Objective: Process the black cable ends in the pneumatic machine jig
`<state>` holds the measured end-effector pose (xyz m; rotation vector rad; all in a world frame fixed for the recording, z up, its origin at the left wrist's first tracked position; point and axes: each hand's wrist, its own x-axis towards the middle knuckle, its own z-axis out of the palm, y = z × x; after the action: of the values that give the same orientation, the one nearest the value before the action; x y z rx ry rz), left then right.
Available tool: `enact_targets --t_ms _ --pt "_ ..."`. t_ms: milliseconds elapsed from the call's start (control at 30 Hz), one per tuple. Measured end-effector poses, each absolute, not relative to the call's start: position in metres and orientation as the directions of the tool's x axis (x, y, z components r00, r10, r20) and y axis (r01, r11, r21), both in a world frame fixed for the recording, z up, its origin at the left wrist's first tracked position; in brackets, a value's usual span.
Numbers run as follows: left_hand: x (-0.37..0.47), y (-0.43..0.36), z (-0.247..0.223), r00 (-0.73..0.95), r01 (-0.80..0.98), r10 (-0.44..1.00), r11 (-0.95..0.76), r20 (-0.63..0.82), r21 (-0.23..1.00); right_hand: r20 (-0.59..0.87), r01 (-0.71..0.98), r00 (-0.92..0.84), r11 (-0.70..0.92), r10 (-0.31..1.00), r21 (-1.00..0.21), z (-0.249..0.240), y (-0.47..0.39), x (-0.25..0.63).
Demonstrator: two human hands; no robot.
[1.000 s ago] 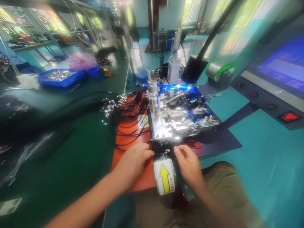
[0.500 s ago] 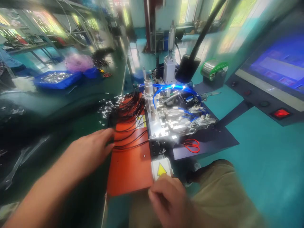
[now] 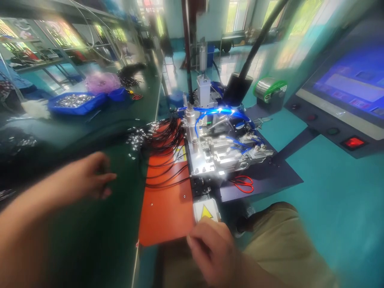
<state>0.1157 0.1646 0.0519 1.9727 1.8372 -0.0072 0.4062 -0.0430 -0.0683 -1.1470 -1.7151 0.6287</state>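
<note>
Over the dark green bench, my left hand [image 3: 95, 176] is open, its fingers loosely bent and apart, with nothing visible in them. It is left of the orange plate [image 3: 168, 218], whose upper part carries a row of black cables [image 3: 163, 164] running to the metal machine [image 3: 210, 156]. Low in the view, my right hand [image 3: 213, 250] is closed, thumb against the curled fingers; whatever it may hold is hidden. That hand is nearest to a white box with a yellow arrow [image 3: 206, 211], partly covering it. Small silvery metal pieces [image 3: 136, 140] lie by the cables' far ends.
Red-handled scissors [image 3: 244, 184] rest on the machine's dark base. A green spool of wire [image 3: 267, 90] and a screen panel [image 3: 348, 96] with a lit red button stand at the right. Farther left are a blue tray of metal parts [image 3: 73, 102] and a pink bag [image 3: 102, 82].
My left hand has drawn back leftward from the cable ends at the plate's edge. A wrench on the bench is now out of sight behind that arm. My right hand has stayed in place.
</note>
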Motion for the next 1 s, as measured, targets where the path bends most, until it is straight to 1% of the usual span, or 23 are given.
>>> enact_targets --t_ms 33,67,100,133,167,200,233,300,333,367,433,500,567,633,733,833,933,1000 --pt "0.116 0.162 0.060 0.082 0.916 0.948 0.050 -0.308 0.399 0.399 0.415 -0.123 0.412 0.909 -0.811 -0.065 -0.043 0.407" --pt "0.120 0.159 0.065 0.086 0.862 0.945 0.090 -0.317 0.500 0.369 0.416 -0.144 0.395 0.918 -0.819 -0.061 -0.042 0.408" --pt "0.128 0.155 0.067 0.125 0.788 0.947 0.087 -0.297 0.610 0.341 0.410 -0.182 0.386 0.922 -0.826 -0.058 -0.042 0.408" --pt "0.139 0.151 0.066 0.200 0.704 0.942 0.053 -0.270 0.708 0.314 0.391 -0.231 0.384 0.921 -0.837 -0.054 -0.042 0.408" --pt "0.153 0.145 0.063 0.281 0.622 0.927 0.022 -0.249 0.783 0.297 0.352 -0.276 0.384 0.914 -0.854 -0.052 -0.042 0.407" --pt "0.168 0.139 0.058 0.351 0.561 0.908 -0.010 -0.227 0.828 0.290 0.294 -0.307 0.380 0.906 -0.877 -0.050 -0.043 0.406" --pt "0.184 0.132 0.053 0.428 0.534 0.874 -0.038 -0.231 0.845 0.295 0.223 -0.313 0.372 0.903 -0.901 -0.050 -0.043 0.404" --pt "0.212 0.115 0.042 0.553 0.553 0.805 -0.160 -0.217 0.817 0.314 0.048 -0.242 0.335 0.918 -0.941 -0.050 -0.044 0.402" --pt "0.223 0.106 0.037 0.614 0.557 0.768 -0.258 -0.182 0.789 0.294 -0.036 -0.183 0.292 0.938 -0.956 -0.051 -0.044 0.403" --pt "0.233 0.098 0.033 0.659 0.556 0.738 -0.353 -0.141 0.752 0.253 -0.116 -0.127 0.239 0.959 -0.964 -0.051 -0.044 0.405" --pt "0.246 0.082 0.026 0.734 0.522 0.678 -0.537 -0.029 0.663 0.109 -0.235 -0.063 0.091 0.992 -0.968 -0.051 -0.042 0.413" --pt "0.255 0.069 0.018 0.780 0.466 0.618 -0.677 0.097 0.569 -0.024 -0.279 -0.047 -0.036 0.999 -0.959 -0.049 -0.039 0.425" --pt "0.263 0.061 0.008 0.806 0.416 0.560 -0.766 0.191 0.489 -0.095 -0.272 -0.040 -0.103 0.995 -0.957 -0.048 -0.037 0.437" --pt "0.269 0.056 -0.003 0.811 0.384 0.527 -0.807 0.253 0.447 -0.139 -0.249 -0.028 -0.141 0.990 -0.958 -0.050 -0.037 0.445" --pt "0.276 0.053 -0.018 0.774 0.385 0.556 -0.793 0.302 0.473 -0.166 -0.199 -0.021 -0.166 0.986 -0.966 -0.053 -0.039 0.453" --pt "0.277 0.053 -0.026 0.743 0.416 0.610 -0.744 0.277 0.523 -0.202 -0.159 0.028 -0.195 0.979 -0.968 -0.057 -0.038 0.463" --pt "0.277 0.055 -0.031 0.738 0.430 0.624 -0.728 0.258 0.534 -0.251 -0.171 0.122 -0.228 0.960 -0.958 -0.060 -0.032 0.475" --pt "0.276 0.056 -0.033 0.737 0.434 0.626 -0.726 0.254 0.533 -0.261 -0.179 0.153 -0.233 0.953 -0.956 -0.061 -0.027 0.481"
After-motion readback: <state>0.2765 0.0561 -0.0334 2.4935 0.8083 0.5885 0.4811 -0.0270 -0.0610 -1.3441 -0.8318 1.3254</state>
